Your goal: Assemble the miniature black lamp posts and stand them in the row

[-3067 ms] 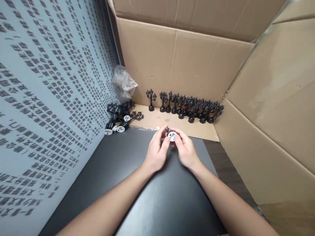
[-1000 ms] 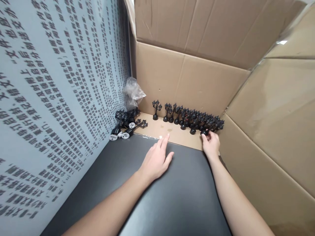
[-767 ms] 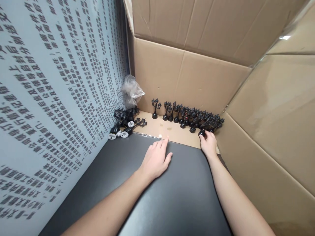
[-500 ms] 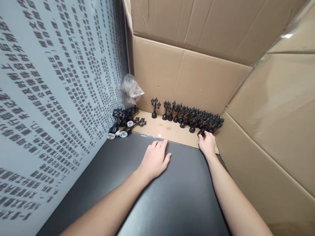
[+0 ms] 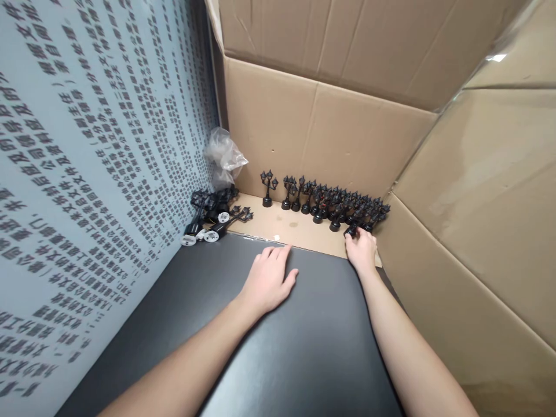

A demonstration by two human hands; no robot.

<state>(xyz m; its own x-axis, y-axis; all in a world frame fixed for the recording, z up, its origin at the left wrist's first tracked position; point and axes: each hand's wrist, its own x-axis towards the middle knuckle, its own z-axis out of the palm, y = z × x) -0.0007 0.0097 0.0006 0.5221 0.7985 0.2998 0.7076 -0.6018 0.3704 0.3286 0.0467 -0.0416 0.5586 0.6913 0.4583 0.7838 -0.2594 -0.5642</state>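
Against the cardboard's far right corner, your right hand (image 5: 361,252) pinches an upright miniature lamp post (image 5: 351,230) by its base, ending the standing row (image 5: 330,200); your left hand (image 5: 267,278) lies flat, fingers together, on the table (image 5: 278,347).

Glossy black plastic lamp posts (image 5: 330,202), matt brown cardboard walls (image 5: 347,133), smooth satin black tabletop (image 5: 304,347)

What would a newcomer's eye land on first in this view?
Probably the row of small black lamp-post figures standing on the cardboard against the back wall, with the right hand gripping the base of the nearest one. Next, the panel of printed characters filling the left side, and the left hand flat on the black mat.
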